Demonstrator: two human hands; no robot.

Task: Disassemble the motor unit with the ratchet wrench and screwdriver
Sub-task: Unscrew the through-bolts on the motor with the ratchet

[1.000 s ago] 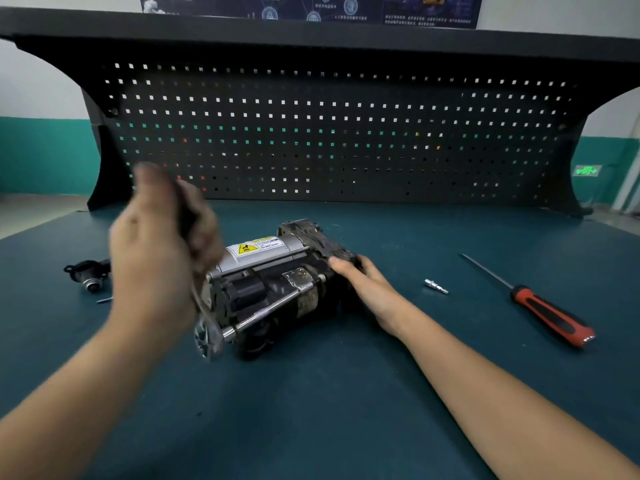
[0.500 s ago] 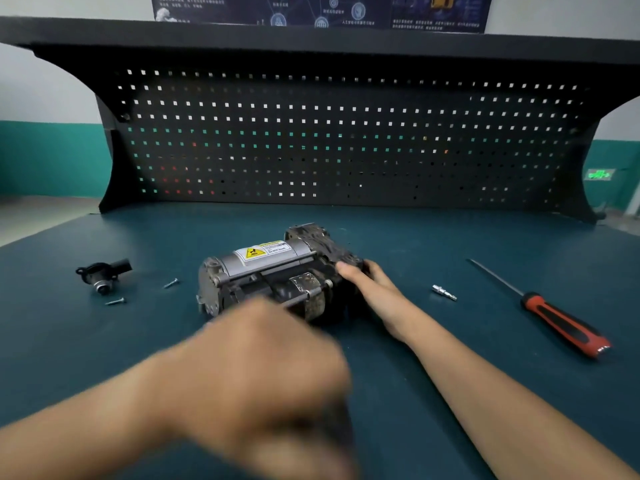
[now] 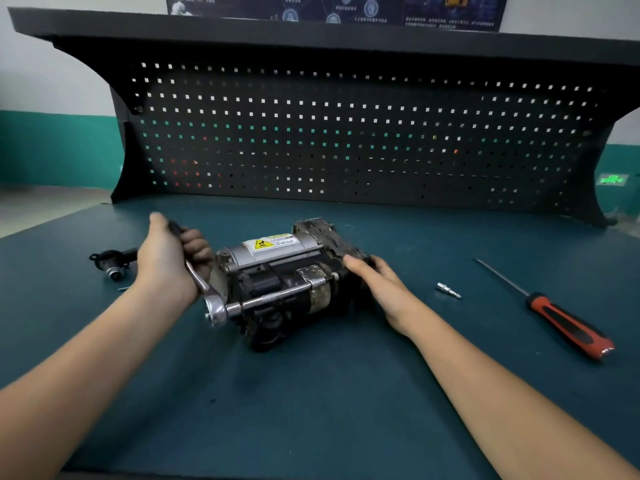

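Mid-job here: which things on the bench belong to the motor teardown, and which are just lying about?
Job: motor unit; ratchet wrench, held by left hand; right hand resting on the motor unit; screwdriver, untouched at right.
Lying about: small metal bit; black part at far left.

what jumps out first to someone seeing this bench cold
The grimy motor unit with its yellow warning label sits mid-bench. The left hand grips a ratchet wrench at its left end, while the right hand rests on its right end. A red-handled screwdriver lies apart on the right.
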